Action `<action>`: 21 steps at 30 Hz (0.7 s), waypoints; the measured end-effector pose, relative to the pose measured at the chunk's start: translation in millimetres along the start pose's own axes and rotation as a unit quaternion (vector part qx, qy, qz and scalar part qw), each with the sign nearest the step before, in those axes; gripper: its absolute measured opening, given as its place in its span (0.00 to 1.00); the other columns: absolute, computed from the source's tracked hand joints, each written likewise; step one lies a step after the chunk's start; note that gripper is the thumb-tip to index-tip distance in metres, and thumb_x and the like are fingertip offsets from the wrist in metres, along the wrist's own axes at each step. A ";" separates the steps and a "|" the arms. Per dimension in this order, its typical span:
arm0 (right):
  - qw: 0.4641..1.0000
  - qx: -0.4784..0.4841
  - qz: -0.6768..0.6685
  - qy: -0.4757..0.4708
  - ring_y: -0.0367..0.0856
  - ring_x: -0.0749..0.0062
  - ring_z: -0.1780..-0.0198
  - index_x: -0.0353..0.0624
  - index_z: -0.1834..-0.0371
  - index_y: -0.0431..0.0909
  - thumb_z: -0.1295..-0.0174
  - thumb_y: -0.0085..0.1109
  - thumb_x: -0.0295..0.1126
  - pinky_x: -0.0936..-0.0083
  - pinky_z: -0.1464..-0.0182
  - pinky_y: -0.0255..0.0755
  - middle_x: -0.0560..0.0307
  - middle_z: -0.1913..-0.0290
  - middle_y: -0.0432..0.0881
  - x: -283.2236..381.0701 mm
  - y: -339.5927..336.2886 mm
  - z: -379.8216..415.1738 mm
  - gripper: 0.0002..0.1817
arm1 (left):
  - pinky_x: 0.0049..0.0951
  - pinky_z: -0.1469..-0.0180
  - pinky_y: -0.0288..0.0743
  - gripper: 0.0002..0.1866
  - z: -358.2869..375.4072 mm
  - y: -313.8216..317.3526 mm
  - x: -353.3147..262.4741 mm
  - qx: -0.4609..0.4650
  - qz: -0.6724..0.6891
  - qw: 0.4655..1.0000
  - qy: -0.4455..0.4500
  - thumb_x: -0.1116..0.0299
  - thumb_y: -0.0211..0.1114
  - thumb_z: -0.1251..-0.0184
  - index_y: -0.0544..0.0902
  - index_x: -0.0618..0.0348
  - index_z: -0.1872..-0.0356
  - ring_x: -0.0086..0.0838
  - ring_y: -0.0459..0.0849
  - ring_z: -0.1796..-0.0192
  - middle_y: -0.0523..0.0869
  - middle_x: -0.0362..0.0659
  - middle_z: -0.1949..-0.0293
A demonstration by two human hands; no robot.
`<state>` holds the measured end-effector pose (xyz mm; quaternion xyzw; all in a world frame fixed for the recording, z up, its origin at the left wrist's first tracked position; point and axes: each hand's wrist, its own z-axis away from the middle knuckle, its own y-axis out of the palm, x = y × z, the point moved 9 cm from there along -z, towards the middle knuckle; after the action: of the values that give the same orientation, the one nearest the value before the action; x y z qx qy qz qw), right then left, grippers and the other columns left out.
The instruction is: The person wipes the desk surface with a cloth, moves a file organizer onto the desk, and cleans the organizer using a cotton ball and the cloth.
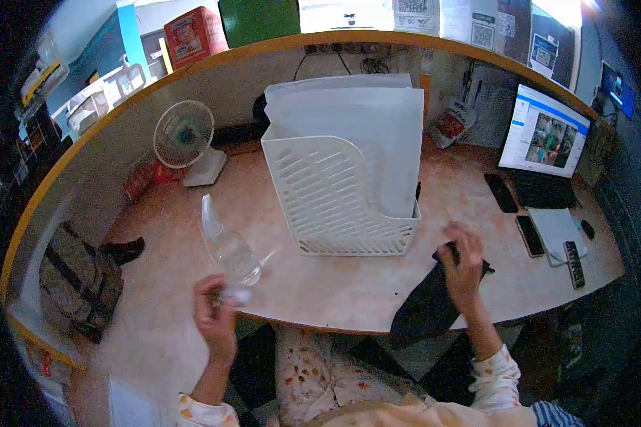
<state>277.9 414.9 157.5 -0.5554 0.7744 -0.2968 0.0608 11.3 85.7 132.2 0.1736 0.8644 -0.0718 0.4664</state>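
Observation:
My left hand (215, 309) is closed around a small whitish object (236, 295), blurred and partly hidden by the fingers. Just beyond it on the desk lies a clear plastic item (233, 250) with a curved upright part; its kind is hard to tell. My right hand (464, 267) has its fingers curled over the upper end of a black cloth pouch (426, 302), with a bit of black between thumb and fingers. The pouch's lower end reaches the desk's front edge. Between and beyond both hands, a white plastic magazine file (320, 192) stands upright, holding white sheets or folders (395, 149).
A small white fan (185, 135) stands at back left, and a grey bag (82, 281) lies at far left. To the right are a laptop (545, 135), phones (529, 235) and a remote control (574, 265). A raised wooden rim (263, 46) curves behind the desk (349, 292).

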 end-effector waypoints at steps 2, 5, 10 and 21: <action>0.979 0.072 -0.181 -0.067 0.78 0.54 0.48 0.43 0.53 0.80 0.44 0.62 0.28 0.62 0.48 0.72 0.47 0.48 0.79 67.3 2.2 3.6 0.14 | 0.27 0.49 0.75 0.18 15.4 54.4 -6.1 0.083 0.048 0.994 -0.057 0.79 0.63 0.43 0.72 0.60 0.50 0.27 0.76 0.50 0.76 0.43 0.52; 0.917 0.098 -0.337 -0.192 0.82 0.61 0.53 0.40 0.52 0.80 0.47 0.63 0.23 0.72 0.55 0.78 0.47 0.50 0.80 158.8 -5.9 -2.9 0.17 | 0.27 0.46 0.74 0.19 24.8 115.8 -32.8 0.127 0.134 0.978 -0.098 0.77 0.64 0.41 0.70 0.61 0.49 0.27 0.76 0.48 0.76 0.43 0.52; 0.918 0.001 -0.360 -0.168 0.83 0.66 0.59 0.40 0.59 0.83 0.51 0.67 0.21 0.76 0.60 0.77 0.52 0.59 0.83 157.8 -7.8 -21.1 0.13 | 0.28 0.43 0.70 0.15 26.3 147.9 -42.0 0.103 0.285 0.939 -0.164 0.74 0.61 0.35 0.72 0.63 0.50 0.27 0.78 0.50 0.79 0.44 0.53; 0.942 -0.209 -0.211 -0.156 0.79 0.62 0.66 0.42 0.64 0.79 0.50 0.64 0.20 0.71 0.65 0.74 0.54 0.67 0.78 122.1 15.1 -124.0 0.10 | 0.37 0.32 0.57 0.20 -124.5 145.4 -62.4 -0.025 -0.021 0.977 0.211 0.67 0.61 0.35 0.72 0.62 0.43 0.38 0.69 0.36 0.71 0.50 0.39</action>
<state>167.0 357.2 279.6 -0.7457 0.6649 -0.0436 -0.0005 -1.1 242.0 258.6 0.1554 0.9484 -0.0217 0.2757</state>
